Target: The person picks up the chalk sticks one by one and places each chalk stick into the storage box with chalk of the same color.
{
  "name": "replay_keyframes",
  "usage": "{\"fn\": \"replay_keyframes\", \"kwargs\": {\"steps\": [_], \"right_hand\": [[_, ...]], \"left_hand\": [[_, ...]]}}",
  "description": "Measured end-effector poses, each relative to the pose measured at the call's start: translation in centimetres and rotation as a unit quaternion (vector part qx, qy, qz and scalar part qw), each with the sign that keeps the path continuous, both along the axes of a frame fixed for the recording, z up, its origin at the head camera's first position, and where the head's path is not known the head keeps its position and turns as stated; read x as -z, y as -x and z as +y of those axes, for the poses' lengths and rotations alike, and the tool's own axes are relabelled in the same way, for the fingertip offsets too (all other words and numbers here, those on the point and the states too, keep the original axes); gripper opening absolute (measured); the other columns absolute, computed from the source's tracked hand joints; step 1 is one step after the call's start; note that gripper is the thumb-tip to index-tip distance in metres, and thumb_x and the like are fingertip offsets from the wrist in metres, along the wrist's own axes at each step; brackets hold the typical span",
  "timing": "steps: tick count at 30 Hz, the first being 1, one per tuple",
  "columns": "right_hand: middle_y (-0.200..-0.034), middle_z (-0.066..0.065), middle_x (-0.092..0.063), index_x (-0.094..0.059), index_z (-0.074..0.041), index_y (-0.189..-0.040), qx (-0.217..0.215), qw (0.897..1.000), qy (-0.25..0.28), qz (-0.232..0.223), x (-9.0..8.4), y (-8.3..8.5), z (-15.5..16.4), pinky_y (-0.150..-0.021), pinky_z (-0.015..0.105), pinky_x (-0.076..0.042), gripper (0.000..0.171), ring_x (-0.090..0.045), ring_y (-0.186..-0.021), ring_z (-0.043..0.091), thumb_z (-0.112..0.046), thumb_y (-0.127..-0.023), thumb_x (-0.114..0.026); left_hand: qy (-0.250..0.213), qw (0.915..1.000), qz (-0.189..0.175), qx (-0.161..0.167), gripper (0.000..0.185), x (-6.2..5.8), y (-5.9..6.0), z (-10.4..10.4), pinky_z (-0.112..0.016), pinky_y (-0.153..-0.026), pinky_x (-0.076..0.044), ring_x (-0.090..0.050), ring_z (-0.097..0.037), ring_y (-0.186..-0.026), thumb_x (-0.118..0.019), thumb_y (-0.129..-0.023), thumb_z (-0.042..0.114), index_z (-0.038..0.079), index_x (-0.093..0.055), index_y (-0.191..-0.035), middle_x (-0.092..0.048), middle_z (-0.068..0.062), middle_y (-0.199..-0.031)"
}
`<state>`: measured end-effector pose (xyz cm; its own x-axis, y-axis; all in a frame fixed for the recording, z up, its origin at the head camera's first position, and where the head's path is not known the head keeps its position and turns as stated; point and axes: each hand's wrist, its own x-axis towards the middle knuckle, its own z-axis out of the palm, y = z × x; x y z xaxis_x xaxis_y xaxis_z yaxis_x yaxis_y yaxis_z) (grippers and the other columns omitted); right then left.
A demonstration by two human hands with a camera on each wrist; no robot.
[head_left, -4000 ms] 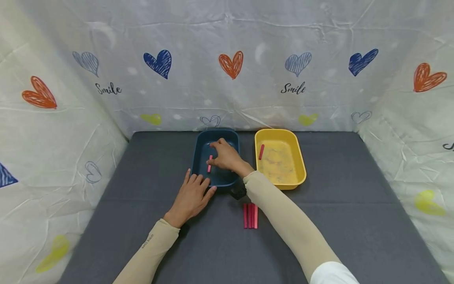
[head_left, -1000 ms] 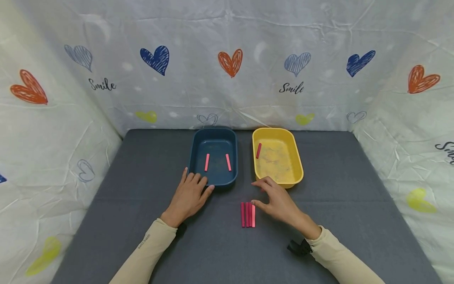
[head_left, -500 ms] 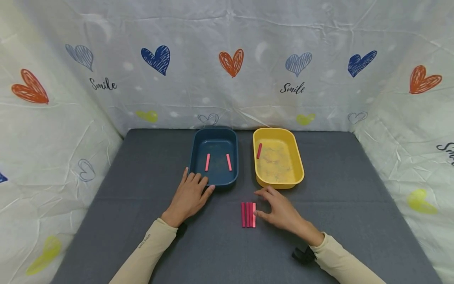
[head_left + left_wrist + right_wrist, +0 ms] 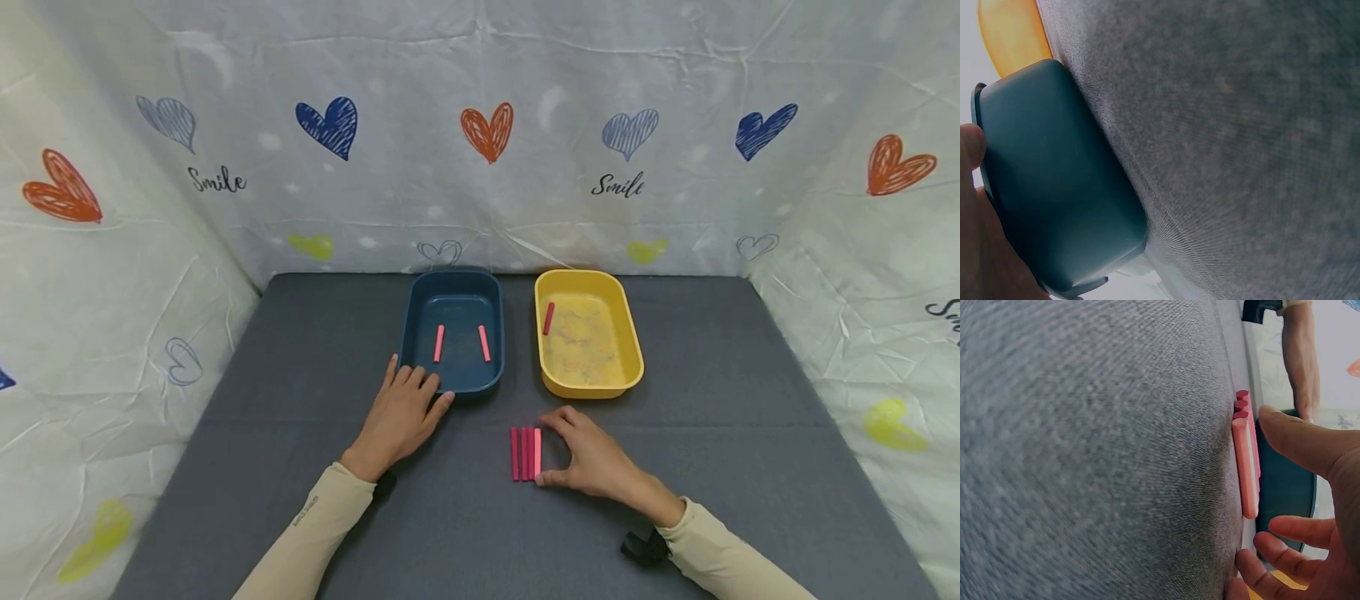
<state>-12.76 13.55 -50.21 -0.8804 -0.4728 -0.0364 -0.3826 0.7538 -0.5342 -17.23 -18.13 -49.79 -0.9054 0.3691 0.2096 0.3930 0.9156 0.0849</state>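
From the head view, your right hand (image 4: pixel 592 457) curls around the near and far ends of the palest pink stick (image 4: pixel 537 452), rightmost in the row of sticks (image 4: pixel 525 453) on the grey mat (image 4: pixel 720 467); a firm pinch isn't visible yet. Your left hand (image 4: pixel 401 414) lies flat, fingers against the blue tray (image 4: pixel 417 333).

In the left wrist view, that tray (image 4: pixel 1054 187) sits against your palm.

In the right wrist view, your fingers (image 4: pixel 1282 547) crowd the stick (image 4: pixel 1244 465); a sloppy grab could drag its neighbours.
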Motion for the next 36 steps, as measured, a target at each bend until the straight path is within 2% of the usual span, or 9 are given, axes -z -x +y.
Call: {"fn": "replay_keyframes", "kwargs": {"steps": [4,11,18,27,36], "right_hand": [[-0.128,0.001,-0.054,-0.054,-0.015,-0.137,-0.002,1.000,-0.007,-0.005,0.14,0.02,-0.02,-0.099,0.049,-0.048,0.083,-0.053,-0.120,0.024,-0.048,-0.068,-0.087],[-0.128,0.003,-0.054,-0.053,-0.015,-0.138,-0.005,1.000,-0.021,0.004,0.44,0.12,-0.18,-0.092,0.048,-0.051,0.086,-0.052,-0.118,0.023,-0.048,-0.067,-0.088],[-0.127,0.002,-0.055,-0.054,-0.015,-0.137,-0.002,0.999,-0.033,0.014,0.77,0.04,-0.36,-0.092,0.047,-0.051,0.085,-0.052,-0.116,0.022,-0.049,-0.067,-0.087],[-0.122,0.001,-0.055,-0.058,-0.014,-0.131,-0.006,0.999,-0.026,0.026,0.81,-0.12,-0.29,-0.091,0.044,-0.052,0.078,-0.052,-0.111,0.019,-0.047,-0.067,-0.087],[-0.125,0.001,-0.054,-0.058,-0.014,-0.131,0.009,1.000,-0.006,0.013,0.41,-0.20,0.07,-0.095,0.045,-0.051,0.077,-0.053,-0.116,0.020,-0.046,-0.068,-0.087]], "left_hand": [[0.000,1.0000,0.001,0.001,0.041,0.03,-0.01,0.02,-0.060,-0.119,-0.020,-0.055,-0.032,-0.112,-0.047,-0.101,0.047,0.010,-0.063,-0.109,-0.063,-0.013,-0.111],[-0.001,1.0000,-0.004,-0.001,0.042,-0.09,-0.04,-0.01,-0.060,-0.120,-0.019,-0.055,-0.033,-0.113,-0.046,-0.102,0.047,0.009,-0.062,-0.110,-0.062,-0.013,-0.111],[-0.001,1.0000,-0.003,0.001,0.041,-0.06,-0.07,-0.01,-0.060,-0.119,-0.019,-0.055,-0.033,-0.114,-0.047,-0.102,0.046,0.009,-0.063,-0.110,-0.063,-0.013,-0.111],[-0.006,1.0000,0.002,0.003,0.041,0.00,-0.14,0.02,-0.061,-0.119,-0.020,-0.055,-0.033,-0.112,-0.047,-0.101,0.046,0.009,-0.063,-0.110,-0.063,-0.013,-0.110],[-0.005,1.0000,0.002,0.003,0.042,0.03,-0.08,0.03,-0.060,-0.119,-0.020,-0.055,-0.033,-0.113,-0.047,-0.101,0.046,0.008,-0.063,-0.111,-0.063,-0.014,-0.111]]}}
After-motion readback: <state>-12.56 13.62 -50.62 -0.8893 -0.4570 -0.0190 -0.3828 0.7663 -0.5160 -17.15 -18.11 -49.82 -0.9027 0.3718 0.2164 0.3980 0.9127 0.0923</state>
